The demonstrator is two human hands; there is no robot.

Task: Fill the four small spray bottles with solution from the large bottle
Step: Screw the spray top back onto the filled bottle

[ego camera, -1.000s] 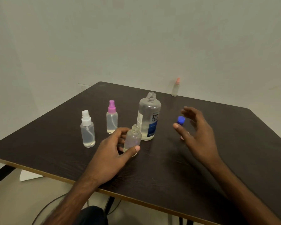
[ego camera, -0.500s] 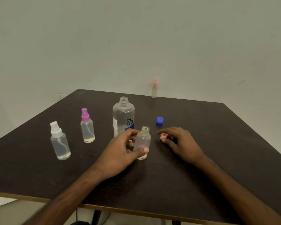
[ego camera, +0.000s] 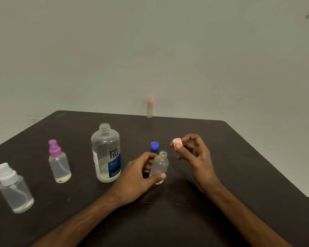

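My left hand (ego camera: pixel 138 177) grips a small uncapped clear bottle (ego camera: pixel 159 166) that stands on the dark table (ego camera: pixel 239 175). My right hand (ego camera: pixel 194 154) holds a pink cap (ego camera: pixel 177 143) between thumb and fingers, a little above and to the right of that bottle's mouth. The large bottle (ego camera: pixel 106 154), open at the top and about a third full, stands just left of my left hand. A purple-capped spray bottle (ego camera: pixel 59 163) and a white-capped spray bottle (ego camera: pixel 13 189) stand further left. A pink-topped small bottle (ego camera: pixel 149 108) is at the table's far edge.
A blue cap (ego camera: pixel 154 146) lies on the table behind the uncapped bottle. The wall rises right behind the table's far edge. The table's right corner and its right edge slant down toward me.
My right hand went down to the table, picked up the pink cap and lifted it up beside the uncapped bottle. My left hand kept its hold on the bottle. The view shifted left.
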